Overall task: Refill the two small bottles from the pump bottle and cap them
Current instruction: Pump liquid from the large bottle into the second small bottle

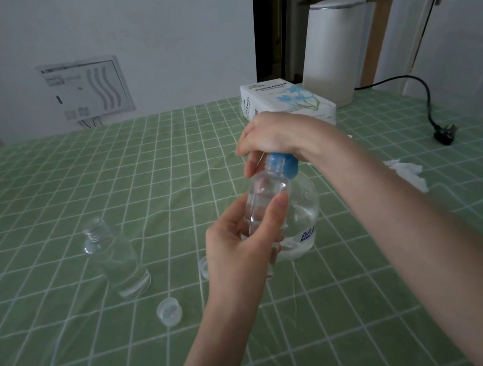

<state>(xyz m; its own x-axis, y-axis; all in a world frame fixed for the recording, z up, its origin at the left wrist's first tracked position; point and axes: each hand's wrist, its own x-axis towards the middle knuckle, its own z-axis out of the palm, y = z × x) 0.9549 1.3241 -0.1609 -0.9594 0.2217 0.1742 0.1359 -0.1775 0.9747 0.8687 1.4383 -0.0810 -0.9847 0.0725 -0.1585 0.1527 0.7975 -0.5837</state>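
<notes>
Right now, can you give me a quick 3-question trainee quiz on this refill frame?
1. True or false: the lone small bottle standing on the cloth is capped.
2. Which hand grips the blue pump head? A) left B) right C) neither
3. Fill in: the left hand holds a small clear ____ up to that pump head.
Key: 1 false; 2 B, the right hand; 3 bottle.

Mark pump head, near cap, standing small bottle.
pump head (289,165), head view, blue spout.
near cap (169,311), head view, its top.
standing bottle (120,258), head view, clear body.
</notes>
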